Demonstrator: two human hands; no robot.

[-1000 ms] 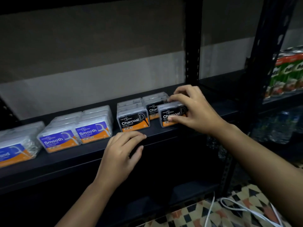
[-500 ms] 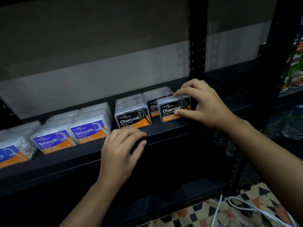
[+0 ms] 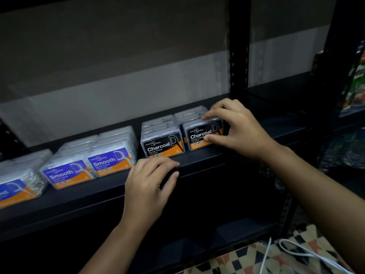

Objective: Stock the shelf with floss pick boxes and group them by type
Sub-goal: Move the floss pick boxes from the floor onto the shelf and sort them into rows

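While I watch through the head camera, these are my notes on what has just shifted.

Right hand: my right hand [image 3: 240, 128] pinches the front Charcoal box [image 3: 199, 135], fingertips curled over its top edge and thumb pressed under its label, at about 1 o'clock from frame centre.

Change: a second ago that box sat skewed and forward of the row behind it; now it stands nearly square and close against the right-hand Charcoal stack [image 3: 190, 113]. It has slid back and straightened, though its face is still a little set back from the neighbour's.

Left hand: my left hand [image 3: 150, 184] rests on the shelf lip [image 3: 207, 161] at 6 o'clock, fingers loosely bent over the edge and holding nothing. It has stayed put throughout.

Neighbour: the left Charcoal box [image 3: 163, 145] fronts its own stack, just beside the one I hold, at 12 o'clock.

Other type: the Smooth boxes [image 3: 88, 165] sit at 9 o'clock, apart from the Charcoal group, with one more blue-labelled box [image 3: 17, 186] further out at 8 o'clock.

Meaning: I judge the grouping by type is holding, and this box is close to seated.

Risk: if I let go carelessly, the box may twist out of line again.
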